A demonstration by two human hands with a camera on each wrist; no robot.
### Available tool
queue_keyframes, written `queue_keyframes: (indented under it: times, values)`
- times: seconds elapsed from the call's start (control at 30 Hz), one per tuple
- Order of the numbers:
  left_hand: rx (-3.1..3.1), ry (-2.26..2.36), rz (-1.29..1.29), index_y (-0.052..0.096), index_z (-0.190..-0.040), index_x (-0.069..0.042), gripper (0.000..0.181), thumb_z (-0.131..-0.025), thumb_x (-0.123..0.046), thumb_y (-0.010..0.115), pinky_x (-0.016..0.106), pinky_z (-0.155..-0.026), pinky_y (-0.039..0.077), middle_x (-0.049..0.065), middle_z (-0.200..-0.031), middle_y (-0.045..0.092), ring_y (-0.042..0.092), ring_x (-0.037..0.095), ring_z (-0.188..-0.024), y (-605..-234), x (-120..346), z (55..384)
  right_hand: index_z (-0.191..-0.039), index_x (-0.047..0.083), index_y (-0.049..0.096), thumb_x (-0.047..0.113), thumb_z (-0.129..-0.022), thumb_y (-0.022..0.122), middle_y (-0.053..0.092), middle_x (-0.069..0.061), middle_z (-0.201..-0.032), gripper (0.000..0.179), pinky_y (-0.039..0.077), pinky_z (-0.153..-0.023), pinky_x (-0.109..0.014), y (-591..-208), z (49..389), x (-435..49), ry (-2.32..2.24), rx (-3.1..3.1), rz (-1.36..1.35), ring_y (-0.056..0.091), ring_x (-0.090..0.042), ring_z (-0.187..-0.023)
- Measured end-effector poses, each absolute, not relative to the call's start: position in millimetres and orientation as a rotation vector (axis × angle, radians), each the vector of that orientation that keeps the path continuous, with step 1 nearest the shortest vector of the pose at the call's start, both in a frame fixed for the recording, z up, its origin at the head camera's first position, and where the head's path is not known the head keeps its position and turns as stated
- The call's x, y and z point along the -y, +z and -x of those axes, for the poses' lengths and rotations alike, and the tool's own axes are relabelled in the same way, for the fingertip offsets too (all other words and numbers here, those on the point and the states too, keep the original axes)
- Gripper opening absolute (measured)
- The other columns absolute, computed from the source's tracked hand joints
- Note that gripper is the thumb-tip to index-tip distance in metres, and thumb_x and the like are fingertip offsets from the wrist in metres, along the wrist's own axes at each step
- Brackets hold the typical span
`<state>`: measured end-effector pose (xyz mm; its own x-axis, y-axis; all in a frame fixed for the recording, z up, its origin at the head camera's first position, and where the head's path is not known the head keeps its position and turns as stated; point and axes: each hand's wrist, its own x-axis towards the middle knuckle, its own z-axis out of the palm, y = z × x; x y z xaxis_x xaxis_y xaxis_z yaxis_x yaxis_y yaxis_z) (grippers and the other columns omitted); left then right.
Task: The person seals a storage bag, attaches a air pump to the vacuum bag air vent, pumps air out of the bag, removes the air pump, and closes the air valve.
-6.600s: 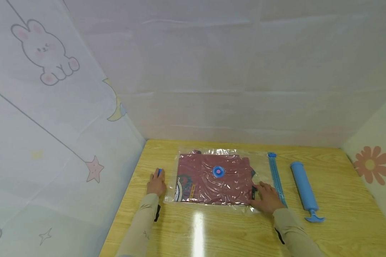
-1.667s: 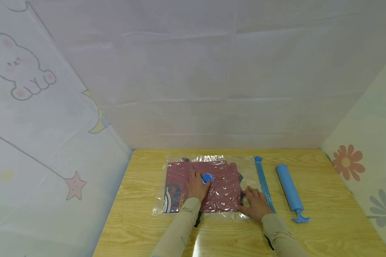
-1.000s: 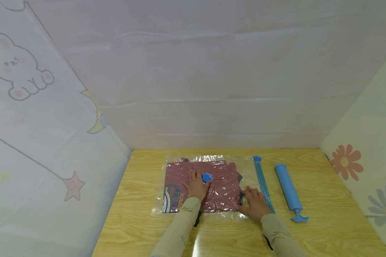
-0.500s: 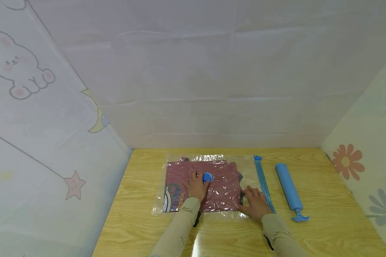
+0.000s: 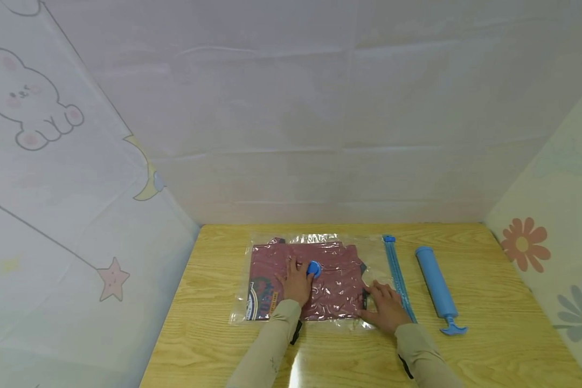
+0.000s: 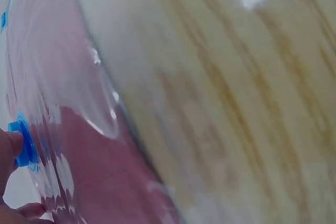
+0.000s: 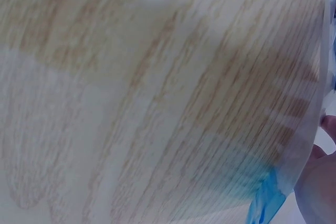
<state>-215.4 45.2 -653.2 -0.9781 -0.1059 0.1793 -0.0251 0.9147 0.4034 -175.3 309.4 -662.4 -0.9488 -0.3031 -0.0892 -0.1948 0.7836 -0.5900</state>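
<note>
A clear vacuum storage bag (image 5: 373, 250) lies flat on the table with a folded dark-red garment (image 5: 337, 291) inside. My left hand (image 5: 297, 281) is over the garment, thumb and fingers around a round blue valve cap (image 5: 314, 269) in the middle of the bag. In the left wrist view the thumb bears against the side of the valve cap (image 6: 22, 142), which sits over the valve. My right hand (image 5: 387, 310) rests with spread fingers on the bag's right part, beside its blue zip strip (image 5: 396, 272). The right wrist view catches only a bit of that hand (image 7: 317, 182).
A blue hand pump (image 5: 436, 283) lies to the right of the bag, its handle towards me. The wooden table (image 5: 203, 302) meets patterned cloth walls at the back and sides. A blue slider (image 5: 389, 238) sits at the far end of the zip strip.
My left hand has gone from the table left of the bag, where it held something blue, to the valve, now capped. Lately the fingers shift only slightly at the cap. My right hand stays.
</note>
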Motion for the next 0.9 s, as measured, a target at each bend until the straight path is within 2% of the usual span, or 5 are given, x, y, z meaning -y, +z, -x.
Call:
queue_keyframes:
  times: [0.13, 0.33, 0.57, 0.77, 0.9]
  values:
    - [2.870, -0.655, -0.091, 0.057, -0.132, -0.020, 0.043, -0.090, -0.028, 0.066, 0.084, -0.097, 0.017, 0.019, -0.147, 0.042, 0.031, 0.045, -0.141, -652.5, -44.6, 214.0, -0.143, 0.006, 0.044, 0.049, -0.083, 0.070, 0.028, -0.027, -0.153, 0.079, 0.021, -0.105, -0.075, -664.4, 176.1, -309.9, -0.887, -2.803, 0.393, 0.018, -0.057, -0.137]
    - [2.856, -0.747, -0.113, 0.052, -0.133, -0.010, 0.053, -0.088, -0.032, 0.070, 0.083, -0.100, 0.014, 0.019, -0.148, 0.040, 0.031, 0.043, -0.141, -653.6, -43.6, 214.0, -0.142, 0.007, 0.045, 0.051, -0.082, 0.070, 0.029, -0.026, -0.152, 0.079, 0.023, -0.105, -0.074, -666.8, 176.7, -310.8, -0.878, -2.817, 0.400, 0.020, -0.056, -0.136]
    - [2.780, -0.732, -0.197, 0.052, -0.121, 0.000, 0.059, -0.082, -0.037, 0.075, 0.082, -0.101, 0.015, 0.027, -0.148, 0.036, 0.035, 0.045, -0.138, -660.5, -44.8, 214.4, -0.142, 0.004, 0.044, 0.052, -0.082, 0.070, 0.028, -0.029, -0.152, 0.081, 0.022, -0.104, -0.074, -667.8, 176.4, -310.0, -0.877, -2.801, 0.414, 0.020, -0.058, -0.136]
    - [2.772, -0.782, -0.209, 0.054, -0.113, -0.004, 0.049, -0.084, -0.037, 0.073, 0.082, -0.102, 0.011, 0.026, -0.149, 0.035, 0.026, 0.047, -0.142, -659.0, -45.8, 213.7, -0.143, 0.004, 0.044, 0.051, -0.082, 0.070, 0.028, -0.029, -0.152, 0.081, 0.021, -0.106, -0.074, -662.9, 175.9, -308.6, -0.867, -2.800, 0.401, 0.019, -0.057, -0.136]
    - [2.810, -0.783, -0.220, 0.055, -0.120, -0.007, 0.048, -0.087, -0.038, 0.070, 0.081, -0.103, 0.009, 0.024, -0.152, 0.032, 0.023, 0.046, -0.144, -658.9, -45.7, 215.2, -0.143, 0.003, 0.043, 0.049, -0.082, 0.071, 0.028, -0.029, -0.152, 0.080, 0.021, -0.106, -0.073, -657.8, 174.8, -308.1, -0.865, -2.792, 0.392, 0.019, -0.057, -0.137]
